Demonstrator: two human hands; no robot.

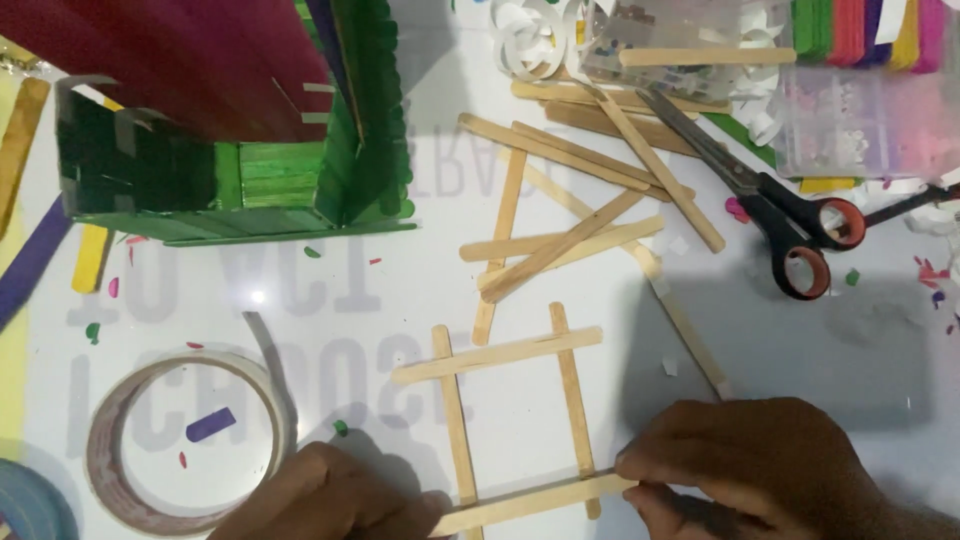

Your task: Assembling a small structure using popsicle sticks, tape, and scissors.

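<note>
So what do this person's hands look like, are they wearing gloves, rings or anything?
Both are bare. The left hand and the right hand show no gloves, rings or watch in the parts visible. No sleeve shows either; the frame's lower edge cuts both hands off near the wrist, so anything worn further up is out of sight.

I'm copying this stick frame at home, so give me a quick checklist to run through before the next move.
1. Left hand on bottom stick: ok.
2. Right hand pinching its other end: ok.
3. Bottom stick crosses both uprights, left upright and right upright: ok.
4. Top crossbar parallel to bottom stick: ok, roughly.
5. Joints stuck fast: cannot tell.
6. Tape roll close by: ok.
</note>
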